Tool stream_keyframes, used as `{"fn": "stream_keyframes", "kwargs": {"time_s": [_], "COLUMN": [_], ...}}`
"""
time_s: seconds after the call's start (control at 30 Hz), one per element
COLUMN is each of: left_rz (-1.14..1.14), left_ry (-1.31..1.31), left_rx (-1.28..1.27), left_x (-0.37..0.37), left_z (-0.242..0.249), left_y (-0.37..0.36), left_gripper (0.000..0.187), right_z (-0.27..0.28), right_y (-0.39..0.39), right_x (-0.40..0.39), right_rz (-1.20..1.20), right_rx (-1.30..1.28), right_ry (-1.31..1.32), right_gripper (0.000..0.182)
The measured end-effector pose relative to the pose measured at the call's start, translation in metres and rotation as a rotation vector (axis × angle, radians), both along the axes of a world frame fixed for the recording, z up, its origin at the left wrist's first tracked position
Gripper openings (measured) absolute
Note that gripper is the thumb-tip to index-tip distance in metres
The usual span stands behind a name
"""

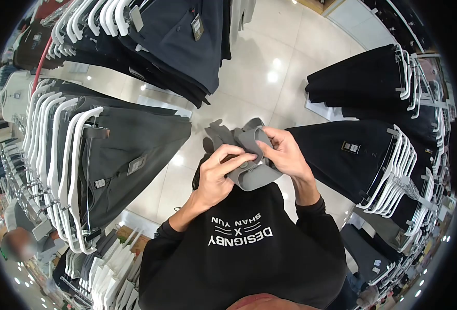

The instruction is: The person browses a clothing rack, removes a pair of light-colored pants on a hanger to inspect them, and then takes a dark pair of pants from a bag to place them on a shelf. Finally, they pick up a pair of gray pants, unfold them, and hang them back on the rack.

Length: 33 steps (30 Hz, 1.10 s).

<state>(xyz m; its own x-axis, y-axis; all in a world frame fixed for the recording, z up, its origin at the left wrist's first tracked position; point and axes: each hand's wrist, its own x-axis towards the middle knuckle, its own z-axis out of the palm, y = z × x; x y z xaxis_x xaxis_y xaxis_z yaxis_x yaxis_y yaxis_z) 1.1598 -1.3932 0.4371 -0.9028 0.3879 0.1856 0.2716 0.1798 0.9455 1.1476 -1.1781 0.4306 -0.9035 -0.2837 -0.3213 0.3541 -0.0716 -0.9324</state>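
Observation:
A pair of grey trousers (262,177) is bunched up in front of my chest, its waistband curled into loops. My left hand (220,173) pinches the waistband close to a round button (245,165), thumb and forefinger pressed on the cloth. On the other side my right hand (285,152) grips the band, its thumb over the edge and its fingers behind the cloth. Both hands are close together, and the lower part of the trousers is mostly hidden beneath the folds.
Dark grey trousers (130,150) on white hangers hang at left, with navy ones (182,39) behind. Black trousers (337,155) hang on racks at right. Pale tiled floor (259,67) runs between the racks. A person (21,243) stands at far left.

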Motion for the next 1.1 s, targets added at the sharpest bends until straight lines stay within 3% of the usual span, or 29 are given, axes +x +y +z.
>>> {"fn": "stream_keyframes", "kwargs": {"time_s": [0.17,0.3,0.33,0.43,0.53,0.7,0.73,0.83,1.0,1.1], "left_rz": [-0.015,-0.079,-0.103,-0.153,-0.087,-0.046,-0.072,-0.071,-0.229,-0.122], "left_ry": [-0.152,-0.156,-0.131,0.061,0.048,0.259,0.167,0.238,0.254,0.057], "left_rx": [0.029,0.22,0.191,0.144,0.126,-0.09,-0.1,-0.104,-0.039,0.112], "left_x": [-0.002,-0.005,-0.007,-0.019,-0.024,-0.041,-0.042,-0.055,-0.069,-0.063], "left_z": [-0.001,-0.008,-0.004,-0.002,-0.002,0.008,0.009,0.026,0.016,0.017], "left_y": [-0.016,-0.021,-0.022,-0.029,-0.034,-0.034,-0.032,-0.016,-0.009,-0.002], "left_gripper": [0.055,0.039,0.03,0.033,0.031,0.02,0.029,0.029,0.025,0.021], "right_z": [0.016,0.031,0.036,0.038,0.044,0.061,0.063,0.067,0.064,0.07], "right_y": [0.004,-0.003,-0.004,-0.005,-0.006,-0.01,-0.011,-0.014,-0.014,-0.011], "right_x": [-0.014,-0.025,-0.028,-0.034,-0.039,-0.049,-0.05,-0.053,-0.058,-0.058], "right_rz": [-0.177,-0.147,-0.146,-0.202,-0.269,-0.179,-0.156,-0.052,0.037,0.023], "right_rx": [0.054,0.169,0.194,0.258,0.291,0.34,0.33,0.27,0.249,0.233], "right_ry": [0.128,0.249,0.266,0.335,0.406,0.459,0.472,0.529,0.581,0.558], "right_gripper": [0.02,0.021,0.021,0.02,0.018,0.015,0.014,0.013,0.012,0.012]}}
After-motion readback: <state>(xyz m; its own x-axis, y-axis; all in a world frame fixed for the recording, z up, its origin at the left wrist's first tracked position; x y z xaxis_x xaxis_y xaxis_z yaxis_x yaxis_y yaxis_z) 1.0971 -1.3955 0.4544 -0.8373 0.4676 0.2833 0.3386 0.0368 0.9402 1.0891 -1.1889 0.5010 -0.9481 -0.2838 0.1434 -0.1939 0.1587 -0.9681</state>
